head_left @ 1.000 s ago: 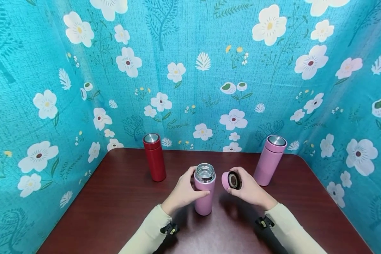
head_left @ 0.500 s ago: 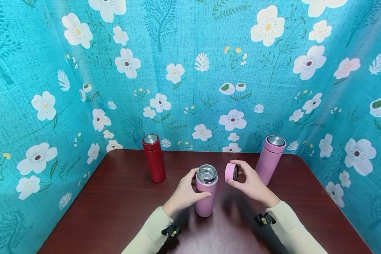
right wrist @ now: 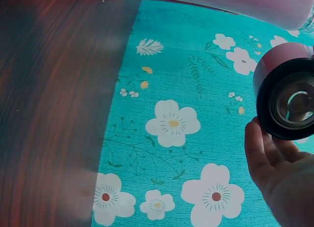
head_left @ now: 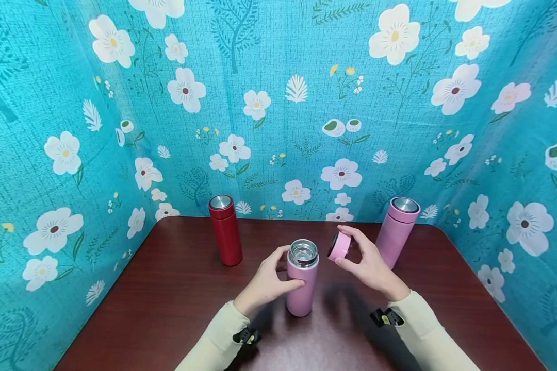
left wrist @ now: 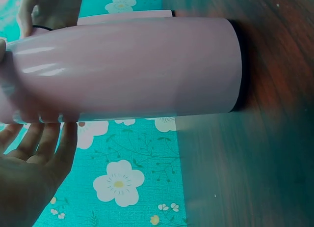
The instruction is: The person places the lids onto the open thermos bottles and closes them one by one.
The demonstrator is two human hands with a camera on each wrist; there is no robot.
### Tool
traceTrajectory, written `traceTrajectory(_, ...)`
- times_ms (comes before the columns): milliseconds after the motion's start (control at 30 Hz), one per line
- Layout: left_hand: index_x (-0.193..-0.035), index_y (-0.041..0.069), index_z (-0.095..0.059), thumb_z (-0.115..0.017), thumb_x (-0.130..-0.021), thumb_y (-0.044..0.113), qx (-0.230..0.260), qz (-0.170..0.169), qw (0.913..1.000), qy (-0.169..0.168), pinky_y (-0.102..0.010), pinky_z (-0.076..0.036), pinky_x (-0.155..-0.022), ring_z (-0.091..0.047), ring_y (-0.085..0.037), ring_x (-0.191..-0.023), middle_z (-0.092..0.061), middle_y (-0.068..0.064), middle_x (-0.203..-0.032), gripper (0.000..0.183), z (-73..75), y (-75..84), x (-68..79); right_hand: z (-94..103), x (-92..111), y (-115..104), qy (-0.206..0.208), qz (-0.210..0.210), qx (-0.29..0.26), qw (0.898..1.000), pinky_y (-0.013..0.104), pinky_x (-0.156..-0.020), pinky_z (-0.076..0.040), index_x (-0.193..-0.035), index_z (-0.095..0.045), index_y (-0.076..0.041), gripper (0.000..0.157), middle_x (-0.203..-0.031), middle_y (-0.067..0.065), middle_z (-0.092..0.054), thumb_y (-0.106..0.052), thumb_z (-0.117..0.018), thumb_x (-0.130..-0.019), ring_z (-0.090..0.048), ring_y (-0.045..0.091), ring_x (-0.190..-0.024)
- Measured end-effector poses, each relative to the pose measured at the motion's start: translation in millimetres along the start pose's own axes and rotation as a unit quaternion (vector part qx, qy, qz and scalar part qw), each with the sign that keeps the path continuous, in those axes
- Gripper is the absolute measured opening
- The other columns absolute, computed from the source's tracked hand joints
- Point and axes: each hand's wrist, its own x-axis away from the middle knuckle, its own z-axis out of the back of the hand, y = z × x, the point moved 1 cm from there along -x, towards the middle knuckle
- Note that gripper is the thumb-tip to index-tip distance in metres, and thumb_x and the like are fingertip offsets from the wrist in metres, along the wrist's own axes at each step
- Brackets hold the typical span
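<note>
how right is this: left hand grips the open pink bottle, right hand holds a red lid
Wrong on one colour: the lid in the right hand is pink, not red, as the head view shows. The left hand does grip the open pink bottle.

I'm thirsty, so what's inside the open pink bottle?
Shiny silvery surfaces show inside the mouth of the open pink bottle. Its pink wall covers the deeper part, so I can't tell what's down there.

The left sleeve [head_left: 217, 334] is pale cream, long and lightly creased; the right sleeve [head_left: 425, 331] matches it; the left wrist camera [head_left: 247, 336] is small, black and blocky with a yellowish patch; the right wrist camera [head_left: 387, 317] looks alike; the left hand [head_left: 265, 282] and right hand [head_left: 370, 264] are bare.
</note>
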Motion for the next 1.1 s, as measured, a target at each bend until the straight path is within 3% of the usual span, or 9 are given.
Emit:
traceTrajectory(200,-0.132,0.010,-0.046,-0.079,-0.077,0.014,-0.001,-0.007,1.0000,0.001,-0.041,-0.049,-0.090,-0.058,-0.024,-0.106,-0.058,-0.003,-0.117,0.064,1.2,-2.3,0.7,2.7,-1.1,-16.7,0.020,0.001,-0.003,1.000,0.021,-0.080,-0.047,-0.126,-0.045,0.004,0.061,-0.114,0.012,-0.056,0.001,-0.076,-0.073,-0.052,0.014,-0.097)
traceTrajectory(433,-0.130,0.009,-0.049,-0.079,-0.076,0.011,0.004,-0.015,0.9999,0.001,-0.041,-0.049,-0.090,-0.059,-0.023,-0.105,-0.060,-0.004,-0.116,0.062,3.4,-8.3,0.2,4.2,-4.5,-22.5,0.038,0.017,-0.073,0.996,0.015,-0.088,-0.041,-0.123,-0.042,0.008,0.060,-0.120,0.018,-0.056,0.007,-0.074,-0.072,-0.051,0.010,-0.106)
traceTrajectory(667,-0.132,0.016,-0.048,-0.080,-0.076,0.014,0.022,-0.003,0.9997,-0.006,-0.045,-0.050,-0.088,-0.060,-0.020,-0.104,-0.059,-0.001,-0.120,0.064,1.4,-42.5,-5.6,-0.4,-7.6,-8.7,0.032,0.027,-0.123,0.991,0.018,-0.092,-0.042,-0.127,-0.040,0.003,0.061,-0.126,0.015,-0.053,0.007,-0.072,-0.075,-0.051,0.009,-0.111)
traceTrajectory(833,-0.130,0.020,-0.049,-0.080,-0.076,0.019,0.026,-0.022,0.9994,-0.012,-0.041,-0.051,-0.086,-0.061,-0.016,-0.100,-0.060,0.002,-0.117,0.063,1.9,-48.4,-7.2,-5.1,-10.3,-9.6,0.016,0.035,-0.145,0.989,0.023,-0.090,-0.044,-0.128,-0.041,-0.002,0.061,-0.128,0.013,-0.052,0.004,-0.072,-0.076,-0.051,0.014,-0.112)
traceTrajectory(933,-0.131,0.015,-0.049,-0.078,-0.077,0.015,0.038,-0.021,0.9989,-0.018,-0.044,-0.050,-0.088,-0.061,-0.021,-0.101,-0.060,-0.003,-0.117,0.061,3.9,-34.0,-4.2,-8.8,-13.0,-12.0,0.003,0.044,-0.153,0.987,0.025,-0.089,-0.044,-0.125,-0.042,-0.002,0.059,-0.128,0.012,-0.053,0.006,-0.072,-0.075,-0.052,0.015,-0.112)
traceTrajectory(1100,-0.130,0.006,-0.049,-0.075,-0.079,0.006,0.042,-0.013,0.9987,-0.027,-0.042,-0.049,-0.090,-0.059,-0.026,-0.105,-0.059,-0.009,-0.119,0.058,8.4,-15.1,0.4,-13.3,-18.9,-35.5,-0.018,0.060,-0.156,0.986,0.026,-0.088,-0.046,-0.120,-0.043,0.004,0.055,-0.126,0.018,-0.053,0.013,-0.071,-0.073,-0.053,0.015,-0.111)
